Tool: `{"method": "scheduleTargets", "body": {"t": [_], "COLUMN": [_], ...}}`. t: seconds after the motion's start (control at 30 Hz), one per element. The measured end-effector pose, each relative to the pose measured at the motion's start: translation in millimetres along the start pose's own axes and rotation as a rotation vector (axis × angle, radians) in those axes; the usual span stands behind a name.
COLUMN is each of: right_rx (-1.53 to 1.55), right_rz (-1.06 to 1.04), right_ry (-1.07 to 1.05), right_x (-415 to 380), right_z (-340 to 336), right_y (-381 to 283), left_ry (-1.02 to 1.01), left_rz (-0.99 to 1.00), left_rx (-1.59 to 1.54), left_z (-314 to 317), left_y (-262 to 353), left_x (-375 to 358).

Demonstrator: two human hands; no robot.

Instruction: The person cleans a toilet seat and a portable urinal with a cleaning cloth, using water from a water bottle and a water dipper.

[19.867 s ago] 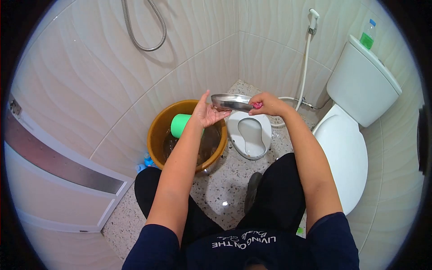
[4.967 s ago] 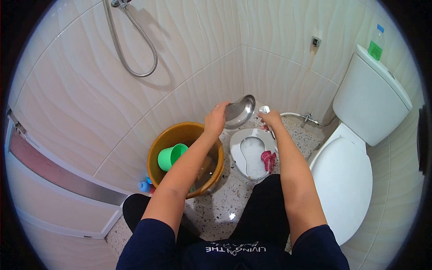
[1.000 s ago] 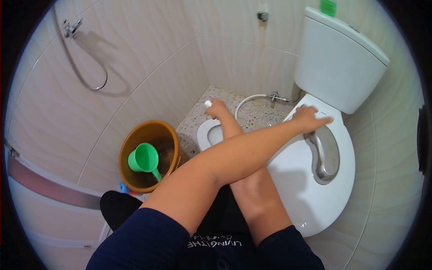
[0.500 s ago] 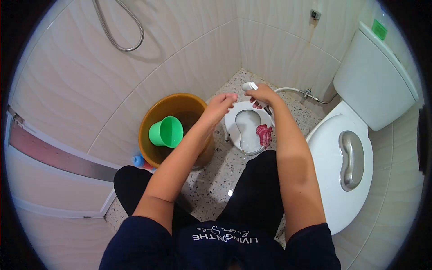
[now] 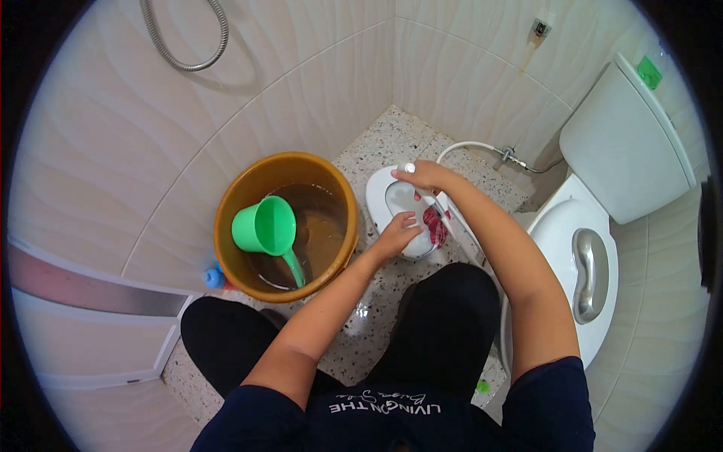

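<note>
My right hand (image 5: 427,177) is wrapped round a white handheld bidet sprayer (image 5: 407,169), its head pointing left over a white oval seat-like piece (image 5: 378,197) on the floor. My left hand (image 5: 398,234) hovers over the near left part of that piece, fingers spread and nothing in them. A crumpled red checked cloth (image 5: 436,228) lies on the right side of the oval piece, partly behind the sprayer hose. Left of my hands, a brown bucket (image 5: 348,248) holds murky-looking water and a green dipper (image 5: 254,230) with its handle towards me.
A white toilet (image 5: 553,226) with a closed lid and a grey handle-shaped inset stands at right. The sprayer hose (image 5: 461,143) runs to a wall valve (image 5: 506,155). A blue-capped bottle (image 5: 214,279) sits beside the bucket. A metal shower hose (image 5: 184,64) hangs on the left wall.
My left hand has moved down and right, over the oval piece. My right hand has shifted slightly left and down with the sprayer. The view has shifted, showing more of the bucket and dipper.
</note>
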State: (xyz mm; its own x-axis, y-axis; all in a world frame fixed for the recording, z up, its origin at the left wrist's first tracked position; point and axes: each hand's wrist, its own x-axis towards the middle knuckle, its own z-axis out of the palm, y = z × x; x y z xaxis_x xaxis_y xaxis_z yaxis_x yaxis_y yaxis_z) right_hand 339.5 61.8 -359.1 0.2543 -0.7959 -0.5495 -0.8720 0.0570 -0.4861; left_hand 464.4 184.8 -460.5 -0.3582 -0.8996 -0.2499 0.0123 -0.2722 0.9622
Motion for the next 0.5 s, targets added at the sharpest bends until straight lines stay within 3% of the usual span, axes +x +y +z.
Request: {"method": "scheduleTargets", "body": {"t": [0.1, 0.2, 0.37, 0.47, 0.5], "right_rx": [-0.049, 0.12, 0.266, 0.094, 0.04], "right_rz": [-0.036, 0.143, 0.229, 0.29, 0.349], "right_ry": [-0.014, 0.144, 0.314, 0.38, 0.495], "right_x": [12.8, 29.1, 89.6, 118.4, 118.7], "right_z": [-0.2, -7.6, -19.4, -9.5, -1.3], "right_y": [10.1, 35.3, 133.3, 185.8, 193.4], "left_ry": [-0.116, -0.164, -0.108, -0.106, -0.124], "left_rz": [0.031, 0.012, -0.046, -0.06, -0.062], "left_rx": [-0.125, -0.139, 0.254, 0.48, 0.561], "left_z": [7.3, 10.0, 0.8, -2.4, -2.5], "left_y": [-1.9, -8.0, -81.3, -98.7, -103.5], "left_x": [13.1, 17.0, 14.9, 2.0, 0.4]}}
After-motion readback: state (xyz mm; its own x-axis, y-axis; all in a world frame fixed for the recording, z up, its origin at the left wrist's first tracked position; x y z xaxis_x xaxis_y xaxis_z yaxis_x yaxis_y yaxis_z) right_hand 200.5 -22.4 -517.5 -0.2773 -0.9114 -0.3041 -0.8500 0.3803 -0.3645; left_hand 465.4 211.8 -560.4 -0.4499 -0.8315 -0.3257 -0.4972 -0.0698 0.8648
